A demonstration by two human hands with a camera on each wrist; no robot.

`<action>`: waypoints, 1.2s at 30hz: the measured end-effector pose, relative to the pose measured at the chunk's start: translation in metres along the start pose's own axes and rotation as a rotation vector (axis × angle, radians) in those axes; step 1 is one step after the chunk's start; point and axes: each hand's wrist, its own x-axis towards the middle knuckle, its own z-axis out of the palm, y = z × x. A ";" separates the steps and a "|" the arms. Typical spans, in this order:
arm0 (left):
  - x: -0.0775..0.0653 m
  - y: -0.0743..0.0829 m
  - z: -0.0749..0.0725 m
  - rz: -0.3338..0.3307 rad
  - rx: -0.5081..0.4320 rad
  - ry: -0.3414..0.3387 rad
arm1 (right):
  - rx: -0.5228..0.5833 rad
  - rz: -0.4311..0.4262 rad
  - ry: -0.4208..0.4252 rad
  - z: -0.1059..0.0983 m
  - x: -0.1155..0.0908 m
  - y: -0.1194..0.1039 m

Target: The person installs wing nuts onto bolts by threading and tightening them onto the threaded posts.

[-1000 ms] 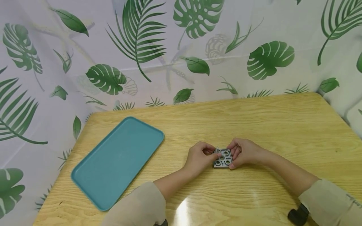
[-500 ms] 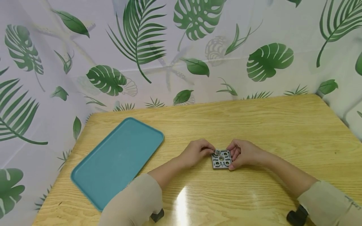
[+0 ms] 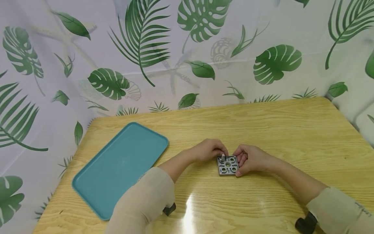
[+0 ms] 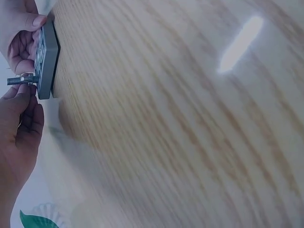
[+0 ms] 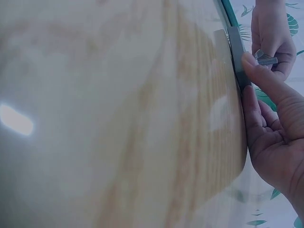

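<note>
A square grey plate [image 3: 228, 169] with several round holes lies on the wooden table. At its far left corner a bolt stands upright with a wing nut [image 3: 222, 158] on it; the left wrist view shows the threaded bolt [image 4: 15, 80] sticking out past the nut. My left hand [image 3: 206, 150] is at that corner, fingers curled, thumb and fingertips at the wing nut; the exact contact is partly hidden. My right hand [image 3: 252, 158] grips the plate's right edge, thumb [image 5: 251, 61] at the near corner and curled fingers along the side.
To the left on the table [image 3: 277, 123] lies a teal rectangular tray [image 3: 122, 162]. A leaf-patterned cloth [image 3: 163, 55] hangs behind the table. Black wrist devices [image 3: 306, 223] show at both sleeves.
My left hand has shifted from the left side of the wing nut round to its far side, the wrist turning. The bolt and nut show more clearly. My right hand keeps its hold on the plate.
</note>
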 end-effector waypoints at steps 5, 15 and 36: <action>-0.005 -0.003 0.003 -0.041 -0.083 0.052 | -0.006 -0.001 0.003 0.001 0.001 0.001; -0.041 0.018 0.043 -0.304 -0.424 0.449 | -0.001 0.005 0.018 0.001 -0.001 0.001; -0.029 0.004 0.029 -0.137 -0.138 0.289 | 0.006 -0.003 0.014 0.002 0.000 0.002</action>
